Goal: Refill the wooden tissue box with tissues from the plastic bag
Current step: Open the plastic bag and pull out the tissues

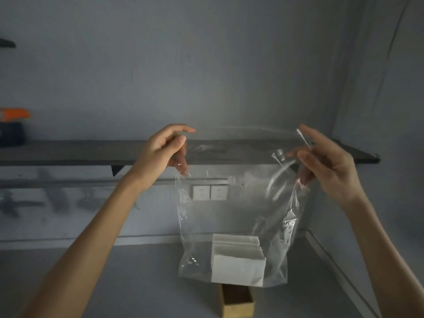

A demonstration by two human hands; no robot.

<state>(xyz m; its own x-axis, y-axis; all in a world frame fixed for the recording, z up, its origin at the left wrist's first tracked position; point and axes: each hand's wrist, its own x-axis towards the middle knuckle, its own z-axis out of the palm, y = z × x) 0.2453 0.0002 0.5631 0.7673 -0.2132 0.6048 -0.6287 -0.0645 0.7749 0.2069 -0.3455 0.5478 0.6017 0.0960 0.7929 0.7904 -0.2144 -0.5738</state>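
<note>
**Bag held up over the open box**

Grey tabletop (114, 283) fills the near ground, and on it, at the bottom edge, sits the wooden box (237, 302) — lid off, open side up. Directly above it hangs the clear bag (229, 221), its lower edge just over the box; whether they touch I cannot tell. A stack of white tissues (238, 260) lies in the bag's bottom, right of middle. Higher, the left hand (161, 150) pinches the bag's top left corner between thumb and fingers; the right hand (328, 161) pinches the top right corner — the mouth stretched between them. Behind are two wall sockets (210, 192), a dark shelf (68, 152) and the grey wall (229, 65).
</note>
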